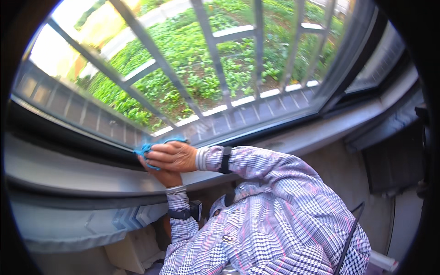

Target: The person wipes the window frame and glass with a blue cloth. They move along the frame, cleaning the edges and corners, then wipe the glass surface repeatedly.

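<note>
Both of my hands meet at the lower corner of the window, around a bunched blue cloth [146, 150]. My right hand [173, 156] lies over it, fingers bent, and presses it near the window glass [206, 125]. Just beneath is my left hand [165, 175], largely covered by the right one, with its fingertips against the cloth's lower edge. Part of the cloth shows above my right knuckles, along the dark window frame [120, 151].
Metal window bars [209, 41] stand beyond the glass, with green plants behind them. A pale windowsill [86, 178] runs below the frame. Fabric with a chevron pattern [130, 218] hangs at lower left. A dark panel [392, 161] stands at right.
</note>
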`<state>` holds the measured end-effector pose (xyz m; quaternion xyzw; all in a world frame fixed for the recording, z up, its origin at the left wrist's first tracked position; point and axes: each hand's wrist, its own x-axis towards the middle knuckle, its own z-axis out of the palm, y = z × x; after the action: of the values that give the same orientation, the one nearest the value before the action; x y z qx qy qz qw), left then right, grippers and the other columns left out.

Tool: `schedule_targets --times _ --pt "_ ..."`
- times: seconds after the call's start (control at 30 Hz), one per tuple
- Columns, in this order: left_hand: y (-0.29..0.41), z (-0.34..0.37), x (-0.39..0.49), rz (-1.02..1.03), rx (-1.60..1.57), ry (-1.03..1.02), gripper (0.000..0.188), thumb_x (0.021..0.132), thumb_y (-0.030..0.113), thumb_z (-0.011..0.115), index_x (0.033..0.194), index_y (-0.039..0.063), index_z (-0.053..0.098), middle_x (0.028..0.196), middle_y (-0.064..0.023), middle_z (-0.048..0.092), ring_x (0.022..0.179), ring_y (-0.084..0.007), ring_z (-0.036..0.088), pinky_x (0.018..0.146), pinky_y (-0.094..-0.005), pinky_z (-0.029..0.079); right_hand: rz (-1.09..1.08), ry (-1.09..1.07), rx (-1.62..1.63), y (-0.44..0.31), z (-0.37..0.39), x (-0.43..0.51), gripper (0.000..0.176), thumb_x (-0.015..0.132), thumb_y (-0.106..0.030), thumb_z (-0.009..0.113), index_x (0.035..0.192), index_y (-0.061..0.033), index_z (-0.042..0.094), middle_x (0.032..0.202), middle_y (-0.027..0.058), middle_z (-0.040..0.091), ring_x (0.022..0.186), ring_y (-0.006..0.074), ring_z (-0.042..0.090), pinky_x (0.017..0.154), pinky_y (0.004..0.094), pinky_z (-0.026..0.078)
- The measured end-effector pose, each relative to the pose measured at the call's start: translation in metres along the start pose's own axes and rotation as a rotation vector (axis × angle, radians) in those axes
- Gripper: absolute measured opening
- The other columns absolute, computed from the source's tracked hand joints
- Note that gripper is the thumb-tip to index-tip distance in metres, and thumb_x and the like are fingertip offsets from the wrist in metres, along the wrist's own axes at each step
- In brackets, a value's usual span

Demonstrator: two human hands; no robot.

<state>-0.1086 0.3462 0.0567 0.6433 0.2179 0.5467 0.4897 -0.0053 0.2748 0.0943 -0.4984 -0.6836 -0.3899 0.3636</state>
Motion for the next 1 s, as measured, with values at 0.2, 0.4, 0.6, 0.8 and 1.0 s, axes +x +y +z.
schedule_targets --times 0.2,0.4,0.6,0.8,1.0 --pt "0.009 -0.010 -0.008 0.037 0.059 0.012 0.054 0.102 0.028 0.039 0.148 0.009 0.018 0.136 -0.0132 0.038 0.123 -0.0265 0.043 0.106 -0.0417 0.036 0.108 0.093 0.138 -0.019 0.025 0.002 0.047 0.083 -0.020 0.057 0.128 -0.0158 0.050 0.124 0.0049 0.052 0.117 0.0218 0.049 0.086 0.0325 0.043" --pt "0.093 0.025 0.050 0.371 -0.127 0.012 0.051 0.102 0.027 0.039 0.145 0.005 0.024 0.141 -0.0163 0.035 0.127 -0.0294 0.041 0.110 -0.0441 0.032 0.053 0.304 0.118 0.018 -0.013 0.074 0.043 0.082 -0.020 0.061 0.124 -0.0197 0.051 0.122 0.0041 0.052 0.113 0.0228 0.051 0.079 0.0334 0.045" --pt "0.133 0.105 0.046 0.671 0.212 -0.106 0.064 0.096 0.039 0.050 0.144 0.005 0.026 0.146 -0.0164 0.030 0.135 -0.0314 0.033 0.113 -0.0480 0.027 0.060 0.489 -0.020 0.063 -0.091 0.062 0.036 0.083 -0.017 0.061 0.119 -0.0167 0.056 0.123 0.0044 0.055 0.112 0.0212 0.054 0.080 0.0317 0.048" --pt "0.166 0.218 0.032 1.154 0.286 -0.226 0.067 0.093 0.047 0.052 0.140 0.004 0.028 0.136 -0.0190 0.040 0.129 -0.0380 0.040 0.109 -0.0547 0.032 0.065 0.592 -0.273 0.127 -0.187 0.011 0.034 0.085 -0.019 0.064 0.118 -0.0222 0.056 0.123 0.0046 0.056 0.109 0.0209 0.058 0.077 0.0290 0.051" --pt "0.189 0.348 -0.025 1.395 0.223 -0.435 0.050 0.095 0.034 0.052 0.129 -0.002 0.044 0.127 -0.0241 0.053 0.116 -0.0409 0.053 0.102 -0.0493 0.040 0.311 0.618 -0.545 0.174 -0.280 -0.078 0.033 0.082 -0.027 0.067 0.112 -0.0212 0.057 0.119 0.0048 0.057 0.110 0.0213 0.056 0.087 0.0332 0.048"
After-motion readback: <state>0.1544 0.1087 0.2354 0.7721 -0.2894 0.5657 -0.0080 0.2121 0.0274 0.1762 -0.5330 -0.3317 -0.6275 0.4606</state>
